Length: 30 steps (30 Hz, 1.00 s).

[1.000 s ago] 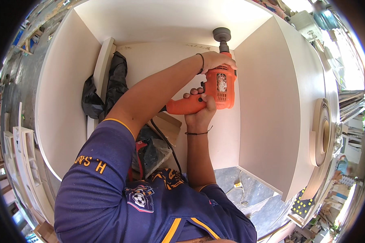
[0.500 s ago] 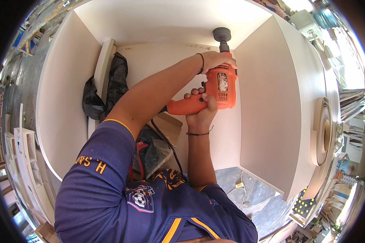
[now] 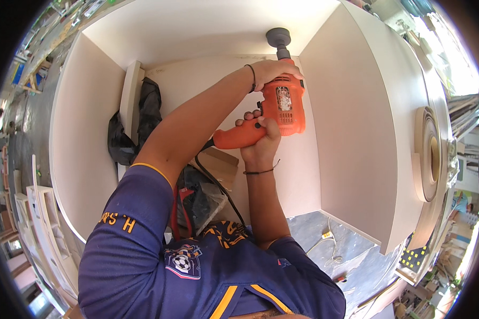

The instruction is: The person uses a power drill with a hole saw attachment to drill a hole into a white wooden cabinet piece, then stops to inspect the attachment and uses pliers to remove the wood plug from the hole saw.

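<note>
An orange power drill (image 3: pixel 285 114) is held in both my hands inside a white box-like cabinet (image 3: pixel 351 127). My left hand (image 3: pixel 271 73) closes over the front of its body, just behind the chuck. My right hand (image 3: pixel 262 144) wraps round the rear handle, with fingers near the trigger. A dark cup-shaped bit, like a hole saw (image 3: pixel 278 37), sits at the drill's tip against or very near the cabinet's far panel (image 3: pixel 207 26); exact contact cannot be made out. From the handle's end a black cord (image 3: pixel 218 183) runs down toward me.
Black plastic sheeting (image 3: pixel 149 106) lies by a white strip (image 3: pixel 129 95) at the cabinet's left. A cardboard piece (image 3: pixel 218 166) and a red-handled item (image 3: pixel 184 207) lie near my body. Outside right are a roll of edge banding (image 3: pixel 428 154) and a cable (image 3: pixel 330 239) on the floor.
The whole view has shifted slightly, bringing the drill and cabinet up and left in the picture. Both hands keep the same hold on the drill.
</note>
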Each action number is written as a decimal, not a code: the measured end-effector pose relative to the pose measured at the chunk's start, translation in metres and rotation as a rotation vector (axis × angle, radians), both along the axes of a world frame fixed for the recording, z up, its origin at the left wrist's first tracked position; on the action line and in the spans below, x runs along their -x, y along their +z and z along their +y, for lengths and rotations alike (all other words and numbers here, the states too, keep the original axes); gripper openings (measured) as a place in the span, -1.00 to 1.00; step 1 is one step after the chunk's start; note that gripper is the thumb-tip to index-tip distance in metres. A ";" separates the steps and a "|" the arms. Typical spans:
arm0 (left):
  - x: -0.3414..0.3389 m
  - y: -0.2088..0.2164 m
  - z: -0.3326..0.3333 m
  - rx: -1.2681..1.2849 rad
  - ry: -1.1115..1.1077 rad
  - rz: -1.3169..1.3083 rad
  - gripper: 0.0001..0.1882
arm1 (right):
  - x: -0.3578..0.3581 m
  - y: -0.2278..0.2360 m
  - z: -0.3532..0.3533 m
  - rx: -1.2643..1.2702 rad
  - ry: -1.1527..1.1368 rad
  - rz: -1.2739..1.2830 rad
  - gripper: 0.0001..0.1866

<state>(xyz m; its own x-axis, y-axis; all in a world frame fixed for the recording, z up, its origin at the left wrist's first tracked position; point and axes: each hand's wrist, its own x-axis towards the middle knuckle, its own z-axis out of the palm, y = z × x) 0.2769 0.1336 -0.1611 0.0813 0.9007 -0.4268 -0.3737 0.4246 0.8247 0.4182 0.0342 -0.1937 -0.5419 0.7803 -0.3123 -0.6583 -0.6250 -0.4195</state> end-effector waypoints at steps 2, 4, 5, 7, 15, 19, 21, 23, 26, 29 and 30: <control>0.001 0.000 0.002 0.002 0.014 -0.011 -0.70 | 0.000 0.001 -0.001 0.021 -0.006 -0.021 -0.57; 0.000 -0.002 0.003 0.005 0.006 -0.023 -0.70 | -0.002 -0.001 0.000 0.022 -0.009 -0.013 -0.59; 0.000 -0.003 0.003 0.001 -0.021 -0.031 -0.71 | -0.002 -0.001 0.001 0.022 -0.011 -0.008 -0.59; 0.006 -0.010 0.003 -0.037 0.006 -0.016 -0.72 | 0.001 -0.001 -0.001 0.035 -0.006 0.010 -0.61; 0.001 -0.004 0.001 -0.083 0.027 -0.040 -0.68 | -0.002 -0.010 0.004 -0.025 -0.018 0.011 -0.58; 0.002 -0.003 -0.001 -0.071 0.058 -0.033 -0.72 | -0.005 -0.011 0.005 -0.052 -0.019 -0.001 -0.52; 0.001 -0.004 -0.002 -0.078 0.078 -0.032 -0.75 | -0.005 -0.009 0.007 -0.043 -0.024 0.010 -0.50; 0.000 -0.005 -0.004 -0.056 0.066 -0.035 -0.76 | -0.004 -0.010 0.005 -0.018 -0.022 0.013 -0.47; 0.003 -0.004 -0.004 -0.049 0.058 0.049 -0.70 | -0.006 -0.013 0.007 -0.003 -0.023 0.051 -0.49; 0.004 -0.002 -0.003 -0.035 0.040 0.077 -0.67 | -0.004 -0.010 0.002 0.053 -0.038 0.058 -0.51; 0.008 -0.002 -0.003 -0.033 0.028 0.066 -0.67 | -0.002 -0.008 -0.002 0.010 -0.090 0.080 -0.51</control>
